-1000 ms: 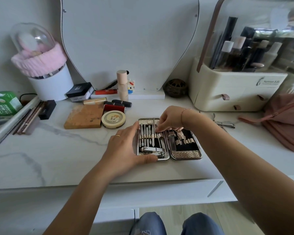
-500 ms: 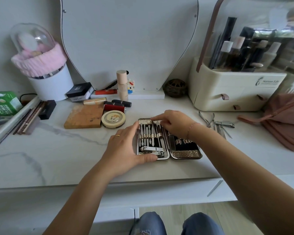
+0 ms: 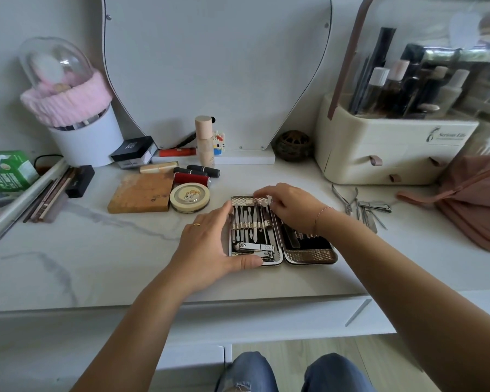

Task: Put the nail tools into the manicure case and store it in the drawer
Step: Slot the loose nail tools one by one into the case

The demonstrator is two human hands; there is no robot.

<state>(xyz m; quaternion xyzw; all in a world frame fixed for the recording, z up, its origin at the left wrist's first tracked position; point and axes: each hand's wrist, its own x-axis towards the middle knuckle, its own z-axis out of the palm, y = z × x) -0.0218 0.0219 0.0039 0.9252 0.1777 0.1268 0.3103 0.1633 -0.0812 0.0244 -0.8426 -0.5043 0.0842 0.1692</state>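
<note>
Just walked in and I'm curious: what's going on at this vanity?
A person is packing a manicure case, which lies open on the counter. Their left hand steadies its left half, lined with tools, while the right hand works at the top of that row. A nail clipper, nippers and more lie loose to the right.

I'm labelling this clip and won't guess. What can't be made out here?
Head view:
1. Right hand: its curled fingers hide whether it pinches a tool at the far end of the manicure case.
2. Case's right half: the right wrist covers most slots.
3. Loose nail tools by the cosmetics organiser: too small and overlapping to count.
4. Pink bag: cut off by the right edge.
</note>
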